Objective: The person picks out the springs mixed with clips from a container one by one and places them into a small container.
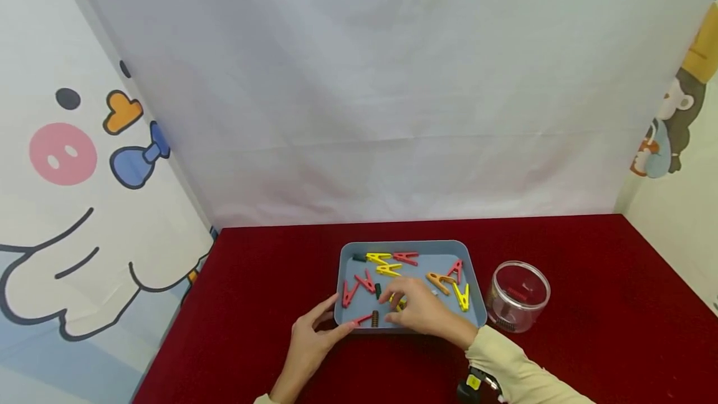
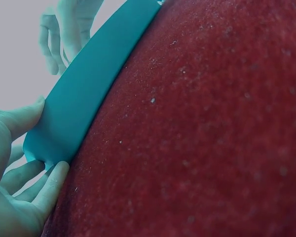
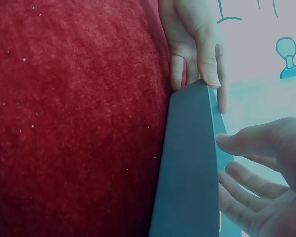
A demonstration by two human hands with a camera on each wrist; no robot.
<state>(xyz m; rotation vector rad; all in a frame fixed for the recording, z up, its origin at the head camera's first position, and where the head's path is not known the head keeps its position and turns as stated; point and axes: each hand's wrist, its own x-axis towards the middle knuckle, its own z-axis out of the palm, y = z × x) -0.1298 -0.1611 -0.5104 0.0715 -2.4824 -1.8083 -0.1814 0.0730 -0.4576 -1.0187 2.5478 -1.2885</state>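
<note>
My left hand (image 1: 310, 340) grips the front left corner of a blue-grey tray (image 1: 339, 273), its thumb on the rim and its fingers at the outer wall, as the left wrist view shows. Over the tray's front half is my right hand (image 1: 422, 305), fingers bent, thumb apart from them and nothing visible between. A yellow piece (image 1: 399, 304) shows beneath its fingers, partly hidden. Close to it lie a brown coil (image 1: 375, 318) and a small dark green piece (image 1: 378, 290). Red clips (image 1: 350, 293), yellow clips (image 1: 461, 297) and an orange clip (image 1: 440, 282) are spread about the tray.
Right of the tray stands a clear round jar (image 1: 540, 301) with a dark coiled piece (image 1: 505, 325) at its bottom. Dark red cloth (image 1: 269, 273) covers the table. A white curtain (image 1: 392, 92) hangs behind, and printed panels flank both sides.
</note>
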